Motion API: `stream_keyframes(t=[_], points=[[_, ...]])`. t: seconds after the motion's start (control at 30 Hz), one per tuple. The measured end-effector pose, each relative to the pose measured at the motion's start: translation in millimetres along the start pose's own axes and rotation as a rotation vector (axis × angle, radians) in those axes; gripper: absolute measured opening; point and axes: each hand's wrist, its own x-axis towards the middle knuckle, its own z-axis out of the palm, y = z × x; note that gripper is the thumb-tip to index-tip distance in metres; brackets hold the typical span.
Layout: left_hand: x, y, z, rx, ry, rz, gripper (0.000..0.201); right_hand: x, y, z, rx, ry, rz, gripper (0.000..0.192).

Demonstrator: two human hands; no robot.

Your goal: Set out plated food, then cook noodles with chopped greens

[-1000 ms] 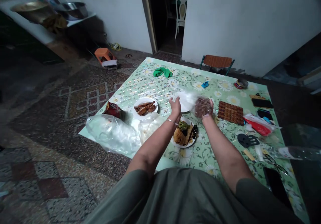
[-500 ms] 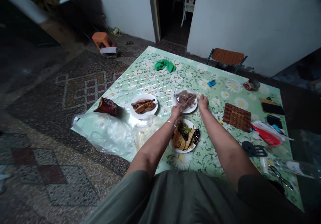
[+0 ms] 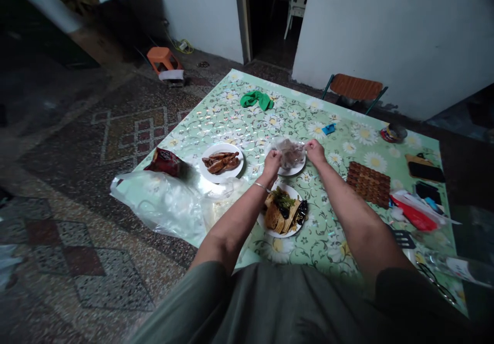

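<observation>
A thin clear plastic bag (image 3: 287,147) stretches between my two hands, over a white plate (image 3: 295,172) of dark reddish-brown food. My left hand (image 3: 272,163), with a bracelet at the wrist, pinches the bag's left side near the plate's rim. On the right side of the same plate, my right hand (image 3: 315,152) is closed on the bag's other edge. Closer to me, a second plate (image 3: 281,235) carries greens, sliced tofu-like pieces and black fungus. To the left, a third plate (image 3: 206,176) holds browned pieces of meat.
Left on the flowered tablecloth lie a large clear plastic bag (image 3: 165,205) and a dark red packet (image 3: 166,163). Farther back are a green cloth (image 3: 257,100) and a blue item (image 3: 329,129). At right are a woven mat (image 3: 368,183), a phone (image 3: 424,169) and a bottle (image 3: 459,268).
Both hands have lifted slightly, and my left hand has moved up along the plate's side. The plastic now bunches higher between them. The view has shifted a little.
</observation>
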Motion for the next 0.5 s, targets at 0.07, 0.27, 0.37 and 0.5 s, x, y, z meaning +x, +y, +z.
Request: stream_keyframes(t=[0.07, 0.27, 0.37, 0.5], points=[[-4, 11, 2.6, -0.003, -0.010, 0.043, 0.019, -1, -7, -1, 0.121, 0.012, -0.031, 0.004], [-16, 38, 3.9, -0.097, -0.016, 0.121, 0.015, 4, -36, -3, 0.392, 0.035, -0.083, 0.009], [-22, 45, 3.3, -0.111, -0.032, 0.140, 0.014, 2, -46, -5, 0.433, 0.036, -0.119, 0.010], [-24, 52, 3.4, -0.102, 0.006, 0.157, 0.013, -1, -51, -7, 0.417, -0.002, -0.044, 0.010]])
